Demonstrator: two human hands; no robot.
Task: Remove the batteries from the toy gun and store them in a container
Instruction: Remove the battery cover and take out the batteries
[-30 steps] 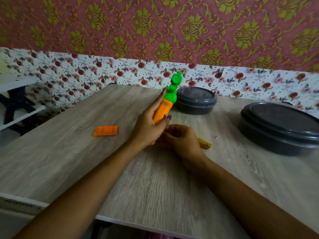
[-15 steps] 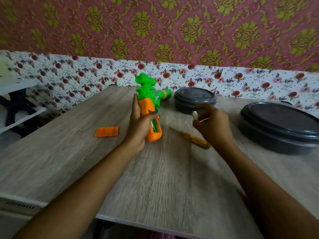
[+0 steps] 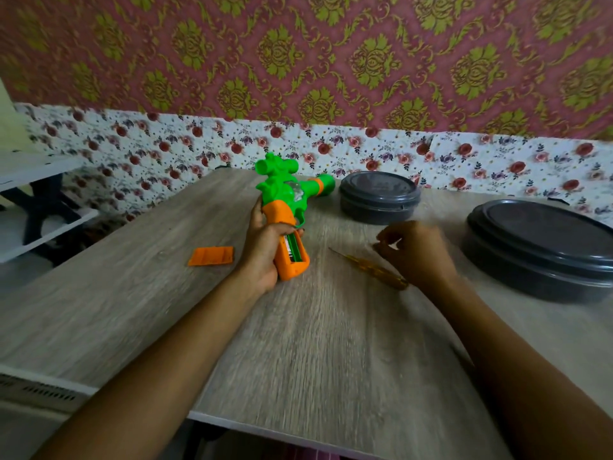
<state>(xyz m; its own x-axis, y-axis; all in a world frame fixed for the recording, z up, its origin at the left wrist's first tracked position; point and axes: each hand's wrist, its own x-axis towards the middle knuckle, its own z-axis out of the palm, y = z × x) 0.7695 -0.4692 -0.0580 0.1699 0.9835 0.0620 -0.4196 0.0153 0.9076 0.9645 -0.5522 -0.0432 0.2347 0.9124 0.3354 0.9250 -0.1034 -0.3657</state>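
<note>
The toy gun (image 3: 282, 194) has a green body and an orange handle and stands on the wooden table (image 3: 315, 343). My left hand (image 3: 263, 257) grips the handle, whose battery bay faces me uncovered, with a battery (image 3: 292, 247) inside. To the right, my right hand (image 3: 418, 254) hovers above the table, blurred, fingers curled together around a small battery that they mostly hide. A small round dark container (image 3: 379, 198) with its lid on sits just behind that hand.
The orange battery cover (image 3: 211, 255) lies left of my left hand. A yellow-handled screwdriver (image 3: 366, 264) lies between my hands. A larger dark lidded container (image 3: 544, 252) stands at the right edge. White shelving (image 3: 30, 234) is beyond the table's left side.
My left hand tipped the gun upright, turning its bay toward me. My right hand came away from the handle pinching a pale battery, rose to the right, then dropped lower.
</note>
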